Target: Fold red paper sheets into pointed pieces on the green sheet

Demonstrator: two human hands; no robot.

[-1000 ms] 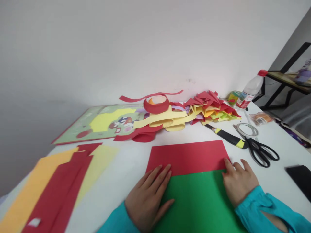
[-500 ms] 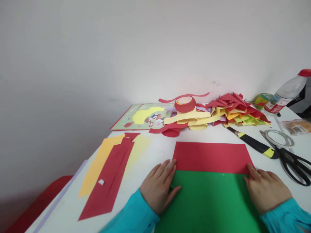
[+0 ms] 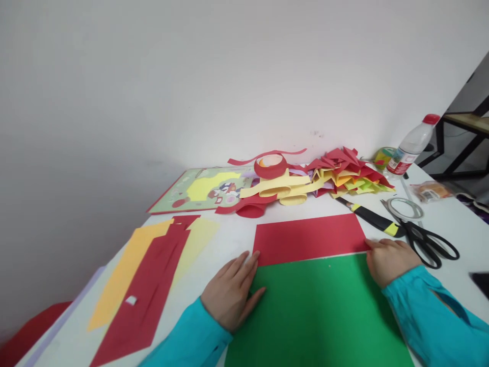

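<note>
A red paper strip (image 3: pixel 309 238) lies across the table in front of me, its near edge along the top of a green sheet (image 3: pixel 313 311). At the strip's left end rests my left hand (image 3: pixel 231 295), its fingers stretched out and its thumb spread over the green sheet. My right hand (image 3: pixel 393 260) is at the strip's right end, with the index finger reaching its edge. The other fingers of that hand are bent, and they hold nothing that I can see. A thin pale line shows between red and green on the right.
Scissors (image 3: pixel 424 237) and a black-handled knife (image 3: pixel 374 219) lie right of the papers. Behind are paper curls (image 3: pixel 271 165), folded paper (image 3: pixel 347 171), a picture board (image 3: pixel 179 201) and a bottle (image 3: pixel 410 148). Cut red paper (image 3: pixel 141 300) lies on the left.
The view has shifted, so most things appear further left and more of the right side shows. The papers look slightly turned. Both hands stay at the strip's ends.
</note>
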